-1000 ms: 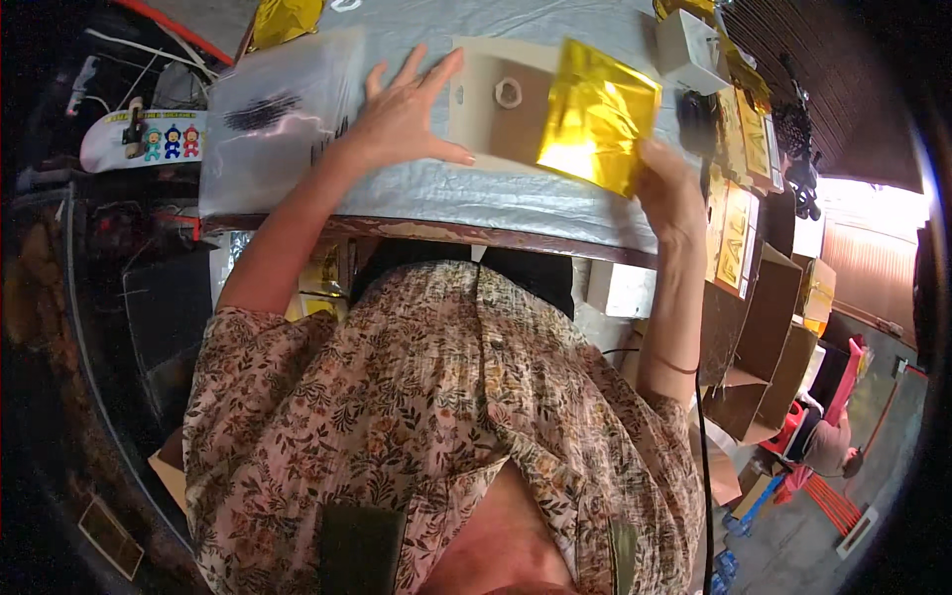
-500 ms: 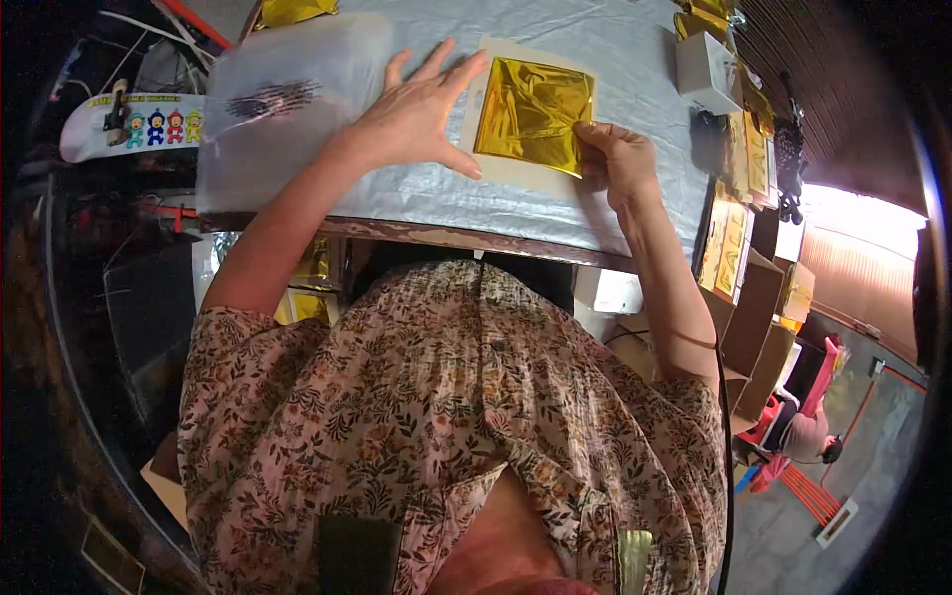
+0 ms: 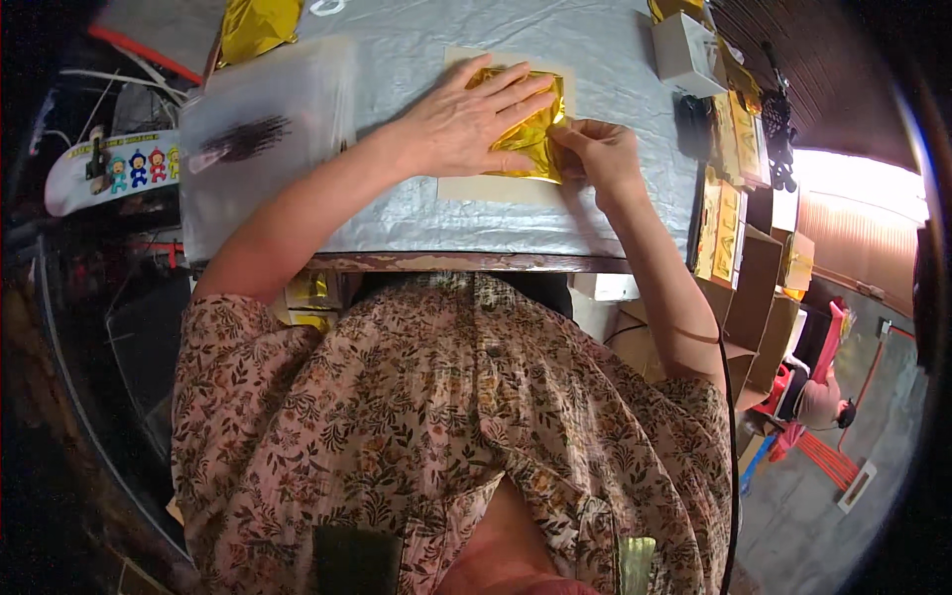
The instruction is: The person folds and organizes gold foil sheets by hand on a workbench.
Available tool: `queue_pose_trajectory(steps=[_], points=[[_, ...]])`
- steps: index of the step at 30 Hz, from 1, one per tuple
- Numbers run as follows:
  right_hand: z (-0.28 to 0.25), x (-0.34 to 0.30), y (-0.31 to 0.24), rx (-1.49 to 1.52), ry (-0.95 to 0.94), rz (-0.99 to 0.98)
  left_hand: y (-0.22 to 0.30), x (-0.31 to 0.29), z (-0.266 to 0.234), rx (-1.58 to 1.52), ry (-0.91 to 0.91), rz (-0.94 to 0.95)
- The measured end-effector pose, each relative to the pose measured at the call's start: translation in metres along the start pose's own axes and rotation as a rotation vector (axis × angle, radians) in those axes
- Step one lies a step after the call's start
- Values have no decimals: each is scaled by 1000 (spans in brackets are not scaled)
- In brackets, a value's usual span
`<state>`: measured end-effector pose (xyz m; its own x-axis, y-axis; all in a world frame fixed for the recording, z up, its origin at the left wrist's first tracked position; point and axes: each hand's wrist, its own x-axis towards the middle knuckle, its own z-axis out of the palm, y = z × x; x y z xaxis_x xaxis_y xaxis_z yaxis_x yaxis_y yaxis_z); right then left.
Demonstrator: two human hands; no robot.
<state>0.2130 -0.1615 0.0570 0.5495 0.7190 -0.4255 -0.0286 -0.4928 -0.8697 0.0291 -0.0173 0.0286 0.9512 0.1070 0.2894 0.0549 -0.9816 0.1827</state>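
Observation:
A square of shiny gold foil (image 3: 536, 142) lies creased on a cream board (image 3: 474, 189), whose border shows around it. My left hand (image 3: 464, 121) rests flat over the foil with its fingers spread, hiding its left and upper middle. At the foil's right edge, my right hand (image 3: 603, 157) pinches the foil between thumb and fingers. Both hands work above a table (image 3: 397, 223) covered with silvery, wrinkled sheeting.
Left of my arm lies a stack of clear plastic sheets (image 3: 317, 119). Gold foil (image 3: 260, 30) sits at the far left corner. A white box (image 3: 686, 58) and cardboard boxes (image 3: 751, 288) line the right side. Another person (image 3: 825, 402) is farther right.
My left hand has come down and right onto the foil; before, it hovered at its left edge. My right hand still pinches the right edge. The whole view has shifted slightly.

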Motion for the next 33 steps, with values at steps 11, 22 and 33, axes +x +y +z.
queue_pose_trajectory(steps=[11,22,33], points=[[-14,2,1,-693,143,-460,1,6,12,-15,-52,-16],[-16,13,4,-646,176,-400,5,11,12,-55,-68,-52],[-7,15,-9,-727,132,-358,3,9,20,-13,-13,-38]])
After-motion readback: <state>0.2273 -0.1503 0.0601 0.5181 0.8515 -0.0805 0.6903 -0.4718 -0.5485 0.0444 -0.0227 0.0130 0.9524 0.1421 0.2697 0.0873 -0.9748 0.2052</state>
